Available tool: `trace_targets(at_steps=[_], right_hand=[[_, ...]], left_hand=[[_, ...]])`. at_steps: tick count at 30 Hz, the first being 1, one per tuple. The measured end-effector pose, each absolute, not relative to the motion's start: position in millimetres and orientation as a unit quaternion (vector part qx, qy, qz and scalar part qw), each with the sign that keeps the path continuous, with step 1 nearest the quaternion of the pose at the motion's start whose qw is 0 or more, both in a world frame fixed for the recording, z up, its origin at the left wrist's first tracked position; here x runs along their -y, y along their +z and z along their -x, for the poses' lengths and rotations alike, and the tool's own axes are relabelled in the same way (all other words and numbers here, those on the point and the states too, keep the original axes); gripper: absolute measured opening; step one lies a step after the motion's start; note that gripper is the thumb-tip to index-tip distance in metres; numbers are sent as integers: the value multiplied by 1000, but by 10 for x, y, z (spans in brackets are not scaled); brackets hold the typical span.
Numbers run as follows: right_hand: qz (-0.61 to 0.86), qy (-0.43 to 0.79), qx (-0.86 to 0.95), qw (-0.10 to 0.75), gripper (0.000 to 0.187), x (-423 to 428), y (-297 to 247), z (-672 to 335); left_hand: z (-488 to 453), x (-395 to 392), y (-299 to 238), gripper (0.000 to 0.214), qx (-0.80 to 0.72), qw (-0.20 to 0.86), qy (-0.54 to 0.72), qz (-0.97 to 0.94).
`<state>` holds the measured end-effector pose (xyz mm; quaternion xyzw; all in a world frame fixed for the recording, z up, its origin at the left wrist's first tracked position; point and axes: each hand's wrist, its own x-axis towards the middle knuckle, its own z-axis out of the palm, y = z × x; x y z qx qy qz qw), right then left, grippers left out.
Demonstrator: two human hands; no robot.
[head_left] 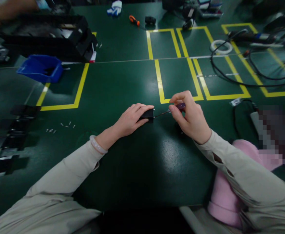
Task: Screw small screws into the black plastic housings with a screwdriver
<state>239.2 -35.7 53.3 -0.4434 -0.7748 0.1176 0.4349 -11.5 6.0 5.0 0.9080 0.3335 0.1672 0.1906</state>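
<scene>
My left hand (pixel 133 119) is wrapped round a small black box-shaped part (pixel 148 115) on the green tabletop. Screw heads show at the part's right end. In my right hand (pixel 188 115) is a screwdriver (pixel 180 106) with a dark purple handle, pinched between thumb and fingers. Its thin shaft slants down leftward, and the tip meets the screw at the part's near right corner. A dark object, mostly hidden, lies beneath my right hand. Several loose silver screws (pixel 67 125) are scattered on the table left of my left hand.
Several black parts (pixel 15 133) line the left side, below a blue bin (pixel 42 68) and a black tray (pixel 49 39). An orange-handled screwdriver (pixel 134 20) lies at the back. Black cables (pixel 249 85) and a tape ring (pixel 221 47) occupy the right. Pink cloth (pixel 226 198) is beside my right forearm.
</scene>
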Motion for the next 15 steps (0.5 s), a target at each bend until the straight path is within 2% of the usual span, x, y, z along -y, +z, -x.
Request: trace_targets(at_steps=[4, 7, 10, 13, 15], right_hand=[[444, 121, 779, 427, 13, 359, 548, -2391], [445, 131, 772, 435, 3, 361, 545, -2389], [453, 138, 769, 430, 10, 367, 546, -2388], [461, 145, 769, 419, 5, 373, 565, -2389], [461, 152, 770, 415, 13, 375, 575, -2389]], left_hand=[[113, -60, 37, 48, -333, 192, 169, -908], [112, -56, 38, 47, -335, 192, 165, -908], [112, -52, 50, 48, -338, 195, 164, -906], [114, -49, 61, 48, -339, 198, 163, -905], [113, -49, 65, 48, -339, 200, 163, -905]])
